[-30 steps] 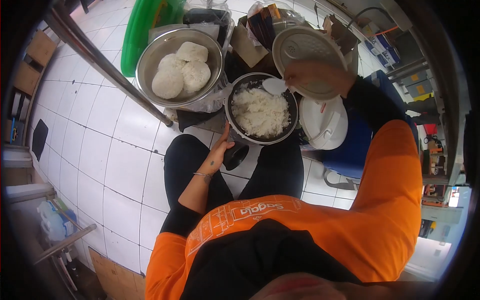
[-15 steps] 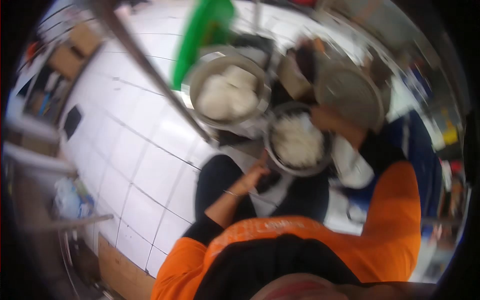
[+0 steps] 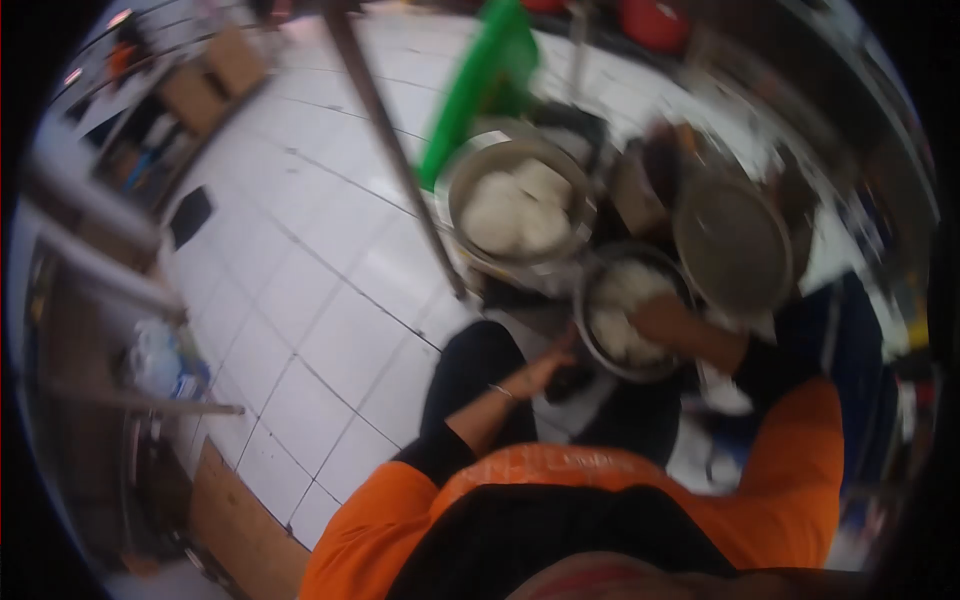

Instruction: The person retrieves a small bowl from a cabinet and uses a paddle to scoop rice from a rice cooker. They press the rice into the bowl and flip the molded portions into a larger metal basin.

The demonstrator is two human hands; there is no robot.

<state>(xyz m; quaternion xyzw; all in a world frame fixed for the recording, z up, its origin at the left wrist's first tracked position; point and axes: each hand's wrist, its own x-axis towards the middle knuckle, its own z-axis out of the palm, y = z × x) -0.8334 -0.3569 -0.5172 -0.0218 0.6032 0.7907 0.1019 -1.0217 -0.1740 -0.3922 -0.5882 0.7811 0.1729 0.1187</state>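
A round metal pot [image 3: 592,352] with lumpy white food [image 3: 625,287], perhaps rice, stands between my knees. My right hand [image 3: 660,318] reaches into it from the right; its fingers are down at the white food and blurred, so what they hold is hidden. At the pot's lower left side, my left hand [image 3: 548,368] grips the edge, with a finger up along the wall. A larger pot [image 3: 455,215] with several big white pieces [image 3: 520,205] stands just beyond, to the left.
A round grey lid or pan [image 3: 735,245] is right of the pot. A green plastic piece [image 3: 490,85] stands behind the larger pot. A metal pole [image 3: 385,130] slants down to the white tiled floor [image 3: 300,290]. A blue object [image 3: 850,330] lies at the right.
My right hand has moved from the pot's far right rim down into the white food. My left hand stays at the pot's side. The whole view has shifted, with things appearing lower and further right.
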